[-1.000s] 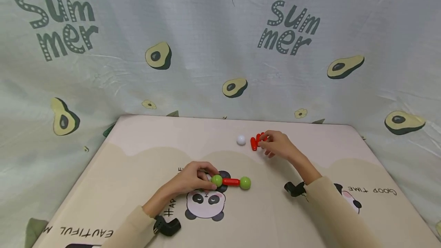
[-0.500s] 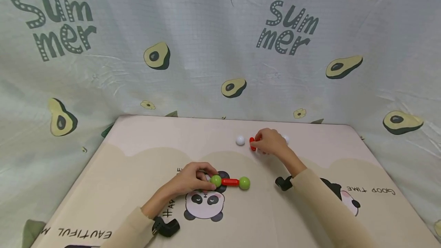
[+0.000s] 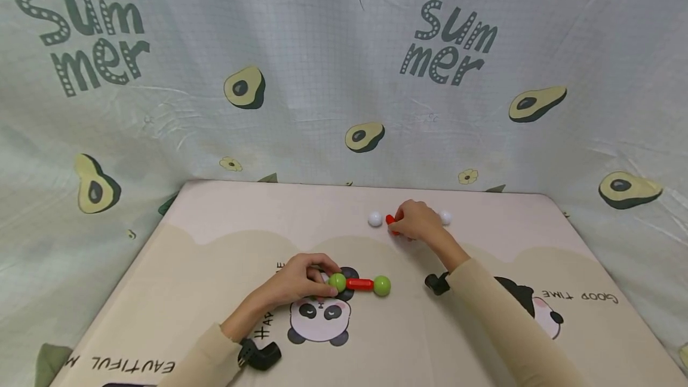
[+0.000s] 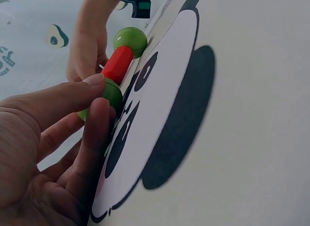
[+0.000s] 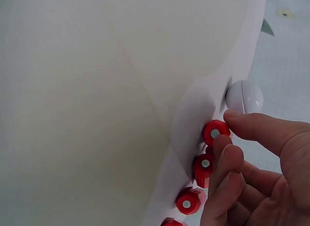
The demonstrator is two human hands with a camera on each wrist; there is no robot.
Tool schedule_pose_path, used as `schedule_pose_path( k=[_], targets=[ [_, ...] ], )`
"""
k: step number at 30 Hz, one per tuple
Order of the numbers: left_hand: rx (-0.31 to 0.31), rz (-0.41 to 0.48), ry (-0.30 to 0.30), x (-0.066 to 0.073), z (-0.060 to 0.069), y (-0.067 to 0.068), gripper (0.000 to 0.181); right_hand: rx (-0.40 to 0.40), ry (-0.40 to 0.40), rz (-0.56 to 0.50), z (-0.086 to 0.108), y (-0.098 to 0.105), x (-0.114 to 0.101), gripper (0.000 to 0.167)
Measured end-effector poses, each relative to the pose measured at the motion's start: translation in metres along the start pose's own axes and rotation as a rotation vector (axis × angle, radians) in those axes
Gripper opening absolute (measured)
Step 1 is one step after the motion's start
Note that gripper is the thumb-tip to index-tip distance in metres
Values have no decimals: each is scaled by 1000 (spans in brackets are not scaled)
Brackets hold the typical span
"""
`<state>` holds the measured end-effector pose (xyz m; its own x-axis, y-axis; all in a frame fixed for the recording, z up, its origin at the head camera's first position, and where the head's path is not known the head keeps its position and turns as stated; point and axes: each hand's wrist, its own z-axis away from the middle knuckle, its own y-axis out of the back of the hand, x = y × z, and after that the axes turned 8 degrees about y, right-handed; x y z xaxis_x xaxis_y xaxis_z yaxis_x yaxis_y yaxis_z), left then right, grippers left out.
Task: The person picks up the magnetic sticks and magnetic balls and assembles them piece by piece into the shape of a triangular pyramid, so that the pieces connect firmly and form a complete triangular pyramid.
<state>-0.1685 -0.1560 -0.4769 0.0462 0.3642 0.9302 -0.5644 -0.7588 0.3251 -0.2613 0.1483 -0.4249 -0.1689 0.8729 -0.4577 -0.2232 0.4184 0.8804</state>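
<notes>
In the head view my left hand [image 3: 301,278] pinches the near green ball [image 3: 337,282] of a joined piece. A red rod [image 3: 360,284] links that ball to a second green ball [image 3: 382,286]. The left wrist view shows thumb and fingers on either side of the green ball [image 4: 112,94]. Farther back, my right hand [image 3: 418,220] has its thumb and index finger at the end red rod [image 3: 390,220] of a row. Seen from the right wrist, this red rod [image 5: 216,132] has a pale round spot on its end and sits between thumb and fingertip.
A white ball [image 3: 375,218] lies left of the right hand, another white ball [image 3: 445,217] to its right. Several more red rods [image 5: 188,201] lie alongside the gripped one, hidden by the hand in the head view. A printed curtain [image 3: 301,46] hangs behind the table.
My right hand has moved left over the red rods and closed on the leftmost one, which now tilts. The right-hand white ball has come into sight. My left hand stays put.
</notes>
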Motion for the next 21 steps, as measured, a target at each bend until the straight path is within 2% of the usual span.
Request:
schedule_pose_path(
  k=[21],
  targets=[
    [28, -81, 0, 6, 3, -2, 35, 52, 99, 9, 12, -1, 12, 22]
  ],
)
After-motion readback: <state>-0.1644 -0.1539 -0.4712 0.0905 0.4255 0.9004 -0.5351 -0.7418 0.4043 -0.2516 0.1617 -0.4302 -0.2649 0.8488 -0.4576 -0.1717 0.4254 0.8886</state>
